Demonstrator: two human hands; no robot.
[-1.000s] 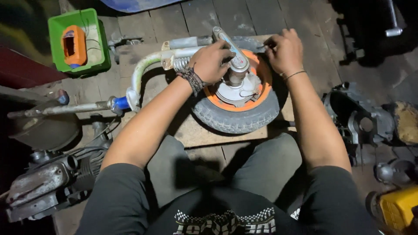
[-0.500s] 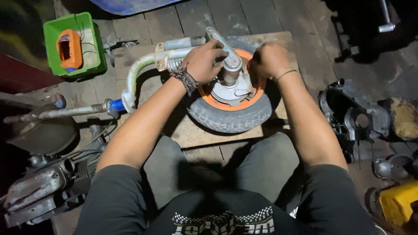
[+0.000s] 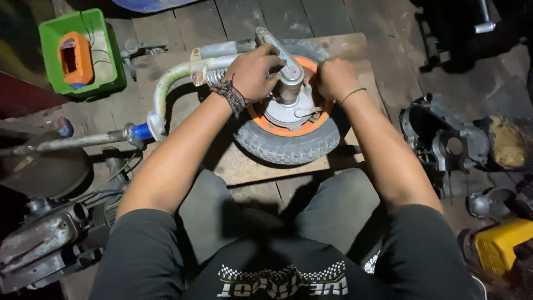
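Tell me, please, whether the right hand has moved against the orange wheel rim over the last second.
Yes: the right hand has slid along the orange rim, from its far right edge toward the person and nearer the hub.

You sit on a dark, worn wooden plank floor (image 3: 166,28). A flat plywood board (image 3: 266,166) lies on the planks ahead of you. Light falls from above onto the centre; the edges stay in deep shadow.

1 wheel (image 3: 288,133) (orange rim), 2 hands (image 3: 252,72), 1 green crate (image 3: 83,53), 1 wooden board (image 3: 266,166).
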